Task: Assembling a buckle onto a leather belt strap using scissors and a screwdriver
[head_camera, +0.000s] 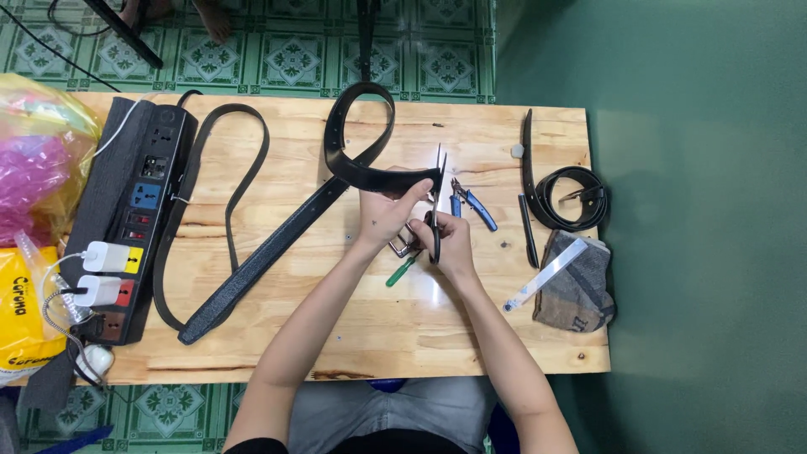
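My left hand (388, 210) grips the end of a black leather belt (353, 168) that loops up over the wooden table (370, 336). My right hand (445, 240) holds black scissors (437, 189) upright, blades pointing away, right at the belt's end. A metal buckle (405, 246) lies just under my hands, and a green-handled tool (402, 271) lies below it.
A second long belt (231, 176) snakes across the left. Blue-handled pliers (472, 202), a black pen (528, 231), a coiled belt (572, 197), a metal ruler (546, 275) on a grey cloth (580, 290) sit right. A power strip (139, 210) with chargers and plastic bags (34, 151) are at the left edge.
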